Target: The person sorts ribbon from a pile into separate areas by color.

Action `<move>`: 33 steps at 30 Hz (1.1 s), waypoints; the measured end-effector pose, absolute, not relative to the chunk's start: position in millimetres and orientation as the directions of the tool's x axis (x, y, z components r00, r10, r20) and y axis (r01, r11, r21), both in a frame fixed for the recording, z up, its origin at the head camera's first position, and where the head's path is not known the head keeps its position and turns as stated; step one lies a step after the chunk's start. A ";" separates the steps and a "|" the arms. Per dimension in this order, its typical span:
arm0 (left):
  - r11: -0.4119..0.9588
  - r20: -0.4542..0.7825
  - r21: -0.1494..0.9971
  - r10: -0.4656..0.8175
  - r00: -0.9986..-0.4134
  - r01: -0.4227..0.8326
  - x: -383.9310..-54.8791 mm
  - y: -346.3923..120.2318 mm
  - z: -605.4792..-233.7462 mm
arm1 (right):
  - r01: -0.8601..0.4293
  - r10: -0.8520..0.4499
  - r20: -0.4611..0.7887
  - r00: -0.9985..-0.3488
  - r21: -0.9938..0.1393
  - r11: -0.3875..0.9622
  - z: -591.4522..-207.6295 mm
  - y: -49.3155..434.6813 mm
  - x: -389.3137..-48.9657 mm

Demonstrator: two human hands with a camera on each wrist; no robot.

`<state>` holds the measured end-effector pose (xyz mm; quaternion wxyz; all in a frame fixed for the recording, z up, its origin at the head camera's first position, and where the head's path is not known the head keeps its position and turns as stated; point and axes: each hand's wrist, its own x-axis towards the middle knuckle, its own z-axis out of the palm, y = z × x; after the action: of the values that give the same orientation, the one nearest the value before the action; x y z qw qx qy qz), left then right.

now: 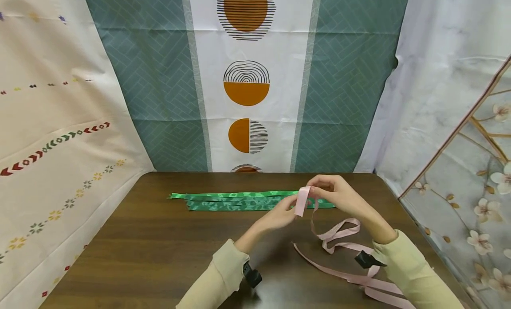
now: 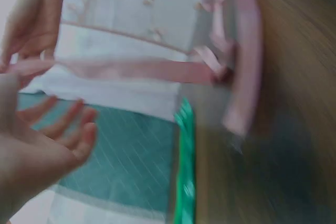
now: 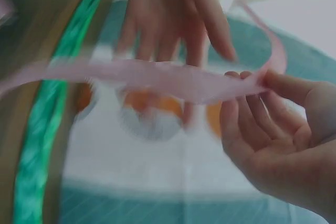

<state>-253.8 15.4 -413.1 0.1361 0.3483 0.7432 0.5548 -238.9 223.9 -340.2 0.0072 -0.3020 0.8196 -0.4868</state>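
Note:
A pink satin ribbon (image 1: 302,201) is held up above the table by my right hand (image 1: 337,194), which pinches it between thumb and fingertips. In the right wrist view the ribbon stretches away to the left from these fingers (image 3: 247,111), with a short end curving up behind. Beside it, my left hand (image 1: 281,216) has its fingers spread and loose, and the ribbon crosses in front of them in the right wrist view. The left wrist view also shows those fingers (image 2: 68,127) slightly bent just under the ribbon, with nothing gripped.
Green ribbons (image 1: 231,202) lie side by side across the back of the brown table (image 1: 151,251). More pink ribbon (image 1: 335,273) trails in loops at the right, beneath my right forearm. Patterned cloths hang behind and at both sides.

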 end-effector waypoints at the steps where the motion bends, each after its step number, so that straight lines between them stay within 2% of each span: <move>1: 0.069 0.220 0.933 0.667 -0.711 0.353 -253.7 17.0 -408.4 | -0.500 -0.516 0.292 -0.805 -0.803 0.326 -333.7 218.1 -236.2; 6: -0.295 0.394 0.919 0.632 -0.668 0.264 -251.8 21.4 -389.0 | -0.509 -0.471 0.356 -0.807 -0.824 0.249 -306.7 195.6 -226.4; 10: -0.389 0.439 0.892 0.630 -0.641 0.230 -248.2 13.0 -380.0 | -0.537 -0.308 0.471 -0.826 -0.824 0.181 -295.0 190.9 -224.1; 12: -0.396 0.442 0.891 0.643 -0.625 0.223 -247.4 3.0 -378.0 | -0.527 -0.200 0.506 -0.839 -0.847 0.065 -291.5 194.1 -225.6; 14: -0.388 0.432 0.896 0.656 -0.619 0.215 -248.7 -10.7 -377.8 | -0.505 -0.092 0.516 -0.851 -0.854 -0.123 -288.1 201.3 -227.9; 17: -0.397 0.433 0.895 0.669 -0.605 0.202 -254.7 -36.9 -380.3 | -0.476 0.027 0.508 -0.861 -0.786 -0.395 -288.3 220.0 -235.3; 20: -0.383 0.415 0.904 0.682 -0.602 0.190 -262.4 -71.0 -383.4 | -0.403 0.103 0.421 -0.901 -0.726 -0.556 -296.6 244.4 -243.8; 24: -0.304 0.354 0.933 0.690 -0.632 0.191 -270.4 -127.0 -387.8 | -0.260 0.148 0.217 -0.965 -0.710 -0.655 -322.5 278.5 -255.7; 30: -0.187 0.281 0.960 0.670 -0.688 0.210 -280.9 -212.3 -400.0 | -0.099 0.128 0.018 -0.992 -0.743 -0.662 -371.7 322.6 -267.1; 33: -0.049 0.208 0.971 0.653 -0.728 0.234 -280.6 -249.1 -407.1 | -0.016 0.104 -0.063 -0.993 -0.779 -0.627 -393.2 335.9 -270.7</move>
<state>-280.6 -249.1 -407.1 0.1627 0.3307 0.6702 0.6442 -270.7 335.9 -393.2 -0.0331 0.0511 0.4306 -0.9005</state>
